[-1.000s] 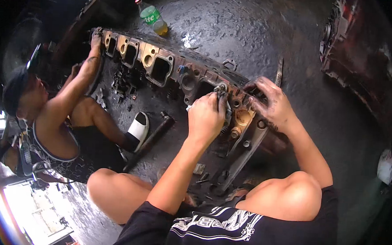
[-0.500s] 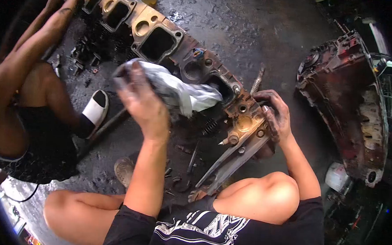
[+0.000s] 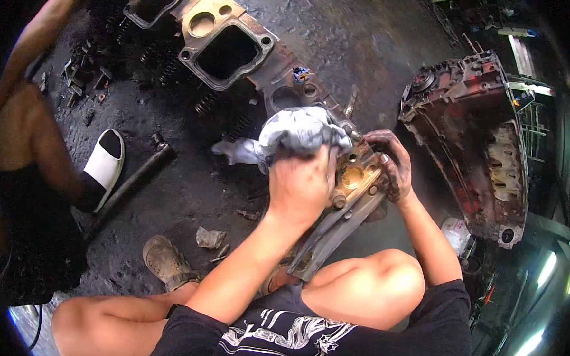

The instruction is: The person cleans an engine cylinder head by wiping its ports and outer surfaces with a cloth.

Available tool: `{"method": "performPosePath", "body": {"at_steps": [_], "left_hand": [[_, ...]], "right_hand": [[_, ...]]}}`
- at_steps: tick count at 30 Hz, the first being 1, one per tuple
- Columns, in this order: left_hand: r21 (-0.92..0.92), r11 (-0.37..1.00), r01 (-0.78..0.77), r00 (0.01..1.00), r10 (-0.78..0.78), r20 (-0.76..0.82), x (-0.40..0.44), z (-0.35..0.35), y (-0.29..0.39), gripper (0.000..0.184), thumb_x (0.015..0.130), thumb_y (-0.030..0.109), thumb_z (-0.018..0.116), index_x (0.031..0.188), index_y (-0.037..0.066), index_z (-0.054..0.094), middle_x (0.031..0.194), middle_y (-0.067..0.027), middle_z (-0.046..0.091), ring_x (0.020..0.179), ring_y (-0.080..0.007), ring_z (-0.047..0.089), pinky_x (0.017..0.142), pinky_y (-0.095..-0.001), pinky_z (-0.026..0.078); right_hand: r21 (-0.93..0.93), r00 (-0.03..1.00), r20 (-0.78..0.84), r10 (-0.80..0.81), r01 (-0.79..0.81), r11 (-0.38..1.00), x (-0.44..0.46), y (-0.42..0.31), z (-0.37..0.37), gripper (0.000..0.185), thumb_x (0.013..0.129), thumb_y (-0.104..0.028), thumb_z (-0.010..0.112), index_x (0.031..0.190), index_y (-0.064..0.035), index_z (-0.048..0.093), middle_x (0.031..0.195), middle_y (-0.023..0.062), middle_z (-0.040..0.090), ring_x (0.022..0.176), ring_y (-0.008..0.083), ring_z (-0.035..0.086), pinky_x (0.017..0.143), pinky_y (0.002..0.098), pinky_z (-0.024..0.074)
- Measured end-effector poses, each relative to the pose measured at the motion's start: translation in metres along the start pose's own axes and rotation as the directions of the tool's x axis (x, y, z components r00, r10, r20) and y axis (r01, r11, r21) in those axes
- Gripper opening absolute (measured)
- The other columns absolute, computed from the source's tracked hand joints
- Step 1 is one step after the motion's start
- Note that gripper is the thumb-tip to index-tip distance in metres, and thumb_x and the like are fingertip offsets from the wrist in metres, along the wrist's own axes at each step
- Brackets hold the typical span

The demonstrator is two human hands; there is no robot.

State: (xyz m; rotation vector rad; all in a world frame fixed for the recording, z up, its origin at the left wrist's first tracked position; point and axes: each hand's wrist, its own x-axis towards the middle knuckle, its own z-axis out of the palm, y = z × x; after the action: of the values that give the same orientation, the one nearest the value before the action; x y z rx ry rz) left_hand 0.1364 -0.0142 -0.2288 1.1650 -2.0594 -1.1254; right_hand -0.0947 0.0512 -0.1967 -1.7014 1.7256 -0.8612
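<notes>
My left hand (image 3: 300, 188) is closed on a crumpled, grey-stained white rag (image 3: 300, 130), pressing it over the near part of a long, greasy cylinder head (image 3: 251, 31). A loose end of the rag trails to the left. Blackened with grease, my right hand (image 3: 392, 164) has its fingers curled round the cylinder head's near right end, beside a brass-coloured round recess. Flat metal bars (image 3: 337, 229) extend from that end toward my legs. The rag hides the opening under it.
Another person's arm (image 3: 45, 27) and white shoe (image 3: 105, 162) are at the left, near a metal bar (image 3: 140, 180). Coil springs (image 3: 205, 101) and small metal parts (image 3: 84, 71) lie on the dark, oily floor. A large engine block (image 3: 467, 142) stands at the right.
My left hand has moved right and down with the rag, onto the cylinder head's near part. My right hand keeps its hold at the end. The view has shifted slightly.
</notes>
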Motion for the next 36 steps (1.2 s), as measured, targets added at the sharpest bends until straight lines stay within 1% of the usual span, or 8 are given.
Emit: {"method": "performPosePath", "body": {"at_steps": [1, 3, 6, 10, 12, 22, 29, 36], "left_hand": [[0.029, 0.998, 0.051, 0.998, -0.052, 0.039, 0.005, -0.001, 0.003, 0.025, 0.089, 0.019, 0.070, 0.106, 0.002, 0.065, 0.087, -0.0190, 0.068, 0.074, -0.0366, 0.067, 0.065, -0.0448, 0.053], [0.102, 0.992, -0.069, 0.934, 0.101, -0.344, 0.009, 0.011, 0.003, 0.023, 0.090, 0.023, 0.069, 0.103, 0.003, 0.067, 0.074, -0.0145, 0.065, 0.068, -0.0342, 0.065, 0.061, -0.0443, 0.052], [0.150, 0.981, -0.123, 0.945, 0.163, -0.285, 0.004, 0.013, 0.001, 0.026, 0.090, 0.023, 0.069, 0.105, 0.002, 0.068, 0.077, -0.0151, 0.067, 0.068, -0.0343, 0.065, 0.063, -0.0452, 0.052], [0.068, 0.994, -0.087, 0.996, 0.088, -0.014, 0.006, -0.006, 0.002, 0.030, 0.088, 0.021, 0.070, 0.109, 0.000, 0.067, 0.084, -0.0171, 0.069, 0.073, -0.0358, 0.067, 0.072, -0.0466, 0.053], [0.081, 0.990, -0.115, 0.992, 0.118, -0.035, 0.010, -0.014, 0.000, 0.029, 0.086, 0.017, 0.070, 0.110, 0.001, 0.066, 0.097, -0.0196, 0.069, 0.085, -0.0366, 0.068, 0.078, -0.0449, 0.054], [0.112, 0.991, -0.079, 0.997, 0.078, 0.008, 0.018, -0.019, 0.006, 0.029, 0.082, 0.010, 0.071, 0.110, 0.001, 0.068, 0.102, -0.0192, 0.070, 0.093, -0.0377, 0.067, 0.084, -0.0445, 0.053], [0.042, 0.999, -0.014, 0.983, 0.022, -0.181, 0.006, 0.014, -0.007, 0.031, 0.083, 0.012, 0.073, 0.112, 0.002, 0.067, 0.094, -0.0201, 0.069, 0.087, -0.0383, 0.066, 0.079, -0.0465, 0.053], [0.169, 0.974, -0.149, 0.980, 0.123, 0.155, 0.028, -0.035, 0.000, 0.032, 0.082, 0.010, 0.072, 0.112, -0.002, 0.066, 0.100, -0.0217, 0.069, 0.100, -0.0385, 0.065, 0.088, -0.0448, 0.051]], "right_hand": [[0.007, 1.000, -0.007, 0.000, 0.000, 1.000, -0.001, 0.001, 0.001, 0.052, 0.091, -0.042, 0.055, 0.109, 0.0058, 0.065, 0.109, 0.0194, 0.064, 0.105, 0.0296, 0.061, 0.096, 0.0384, 0.0452], [0.019, 1.000, -0.003, -0.003, 0.003, 1.000, -0.001, 0.000, 0.002, 0.052, 0.091, -0.042, 0.055, 0.109, 0.0059, 0.065, 0.108, 0.0195, 0.064, 0.105, 0.0299, 0.061, 0.096, 0.0388, 0.0453], [0.029, 1.000, 0.010, -0.015, 0.015, 0.999, -0.001, -0.001, 0.000, 0.051, 0.091, -0.041, 0.056, 0.109, 0.0065, 0.064, 0.108, 0.0197, 0.064, 0.105, 0.0306, 0.061, 0.095, 0.0392, 0.0454], [0.029, 0.998, 0.029, -0.058, 0.057, 0.998, 0.002, -0.001, -0.001, 0.045, 0.091, -0.034, 0.058, 0.108, 0.0074, 0.063, 0.109, 0.0199, 0.064, 0.105, 0.0321, 0.061, 0.095, 0.0399, 0.0454], [0.006, 0.998, 0.032, -0.059, 0.059, 0.998, 0.001, -0.001, -0.002, 0.044, 0.091, -0.033, 0.058, 0.108, 0.0076, 0.063, 0.110, 0.0201, 0.064, 0.105, 0.0332, 0.061, 0.096, 0.0401, 0.0454], [0.125, 0.983, 0.055, -0.177, 0.169, 0.978, 0.003, 0.010, -0.003, 0.038, 0.096, -0.023, 0.059, 0.131, -0.0088, 0.051, 0.109, 0.0202, 0.064, 0.103, 0.0342, 0.060, 0.094, 0.0448, 0.0461], [0.125, 0.980, 0.017, -0.200, 0.196, 0.973, 0.003, 0.012, -0.001, 0.035, 0.095, -0.024, 0.060, 0.124, -0.0048, 0.055, 0.109, 0.0198, 0.064, 0.102, 0.0337, 0.061, 0.094, 0.0433, 0.0462], [0.114, 0.993, -0.012, -0.121, 0.121, 0.986, 0.000, 0.009, -0.001, 0.030, 0.089, -0.017, 0.063, 0.107, 0.0071, 0.061, 0.107, 0.0186, 0.064, 0.101, 0.0321, 0.062, 0.093, 0.0391, 0.0472]]}}
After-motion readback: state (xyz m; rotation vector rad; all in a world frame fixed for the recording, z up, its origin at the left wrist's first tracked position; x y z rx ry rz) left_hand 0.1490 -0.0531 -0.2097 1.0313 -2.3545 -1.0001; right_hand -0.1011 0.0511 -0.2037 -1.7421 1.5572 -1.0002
